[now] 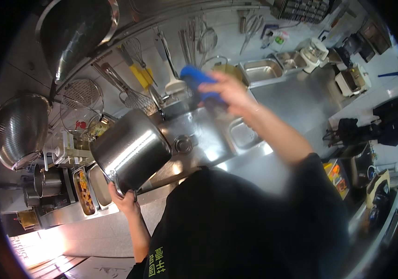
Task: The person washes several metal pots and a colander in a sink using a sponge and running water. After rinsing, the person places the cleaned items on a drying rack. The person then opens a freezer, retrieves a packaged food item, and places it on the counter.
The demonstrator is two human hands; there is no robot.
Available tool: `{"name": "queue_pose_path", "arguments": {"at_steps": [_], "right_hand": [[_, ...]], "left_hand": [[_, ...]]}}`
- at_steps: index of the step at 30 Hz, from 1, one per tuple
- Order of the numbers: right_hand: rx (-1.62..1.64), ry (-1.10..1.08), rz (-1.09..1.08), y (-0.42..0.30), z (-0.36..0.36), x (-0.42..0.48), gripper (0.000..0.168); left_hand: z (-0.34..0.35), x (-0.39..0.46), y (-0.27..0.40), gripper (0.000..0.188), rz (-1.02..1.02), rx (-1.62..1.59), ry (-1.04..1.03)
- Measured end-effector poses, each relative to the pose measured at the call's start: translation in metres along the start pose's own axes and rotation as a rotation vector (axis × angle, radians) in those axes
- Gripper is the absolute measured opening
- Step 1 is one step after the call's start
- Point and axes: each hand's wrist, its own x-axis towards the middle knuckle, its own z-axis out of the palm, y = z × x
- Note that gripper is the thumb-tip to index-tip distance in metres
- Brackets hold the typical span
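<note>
My left hand [125, 199] grips the loop handle of a large stainless steel stockpot [134, 150]. The pot is tipped on its side, above the left part of a steel sink [206, 136] with a round drain [183, 143]. Up over the sink's far right side, my right hand [232, 91] is closed around a blue item [199, 82], blurred by motion; it looks like a cloth or sponge, but I cannot tell which. A gap separates it from the pot. The pot's mouth faces away from view, so its inside is hidden.
Whisks [134, 97], a white spatula [174, 83] and strainers [207, 40] hang along the back wall. A perforated colander [21, 129] hangs at left. Beside the sink stand a steel pan of diced food [84, 191] and, at right, a steel pan [263, 71] and a white appliance [352, 80].
</note>
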Motion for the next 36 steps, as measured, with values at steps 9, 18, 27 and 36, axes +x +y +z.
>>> {"name": "queue_pose_path", "arguments": {"at_steps": [9,18,27,36], "right_hand": [[-1.906,0.671,-0.983,-0.223,-0.211,0.202,0.04],[-1.879,0.564,-1.205,-0.174,-0.204,0.213,0.046],[-0.914,-0.117,-0.236,0.254,0.243,-0.007,0.033],[-0.36,-1.093,0.607,0.323,0.69,-0.144,0.059]], "left_hand": [[0.006,-0.007,0.034,0.052,0.034,0.773,-0.086],[-0.125,-0.091,0.052,0.048,-0.132,0.639,0.292],[-0.367,-0.117,0.097,0.044,-0.3,0.954,0.479],[-0.524,-0.061,0.103,0.053,-0.175,1.357,0.249]]}}
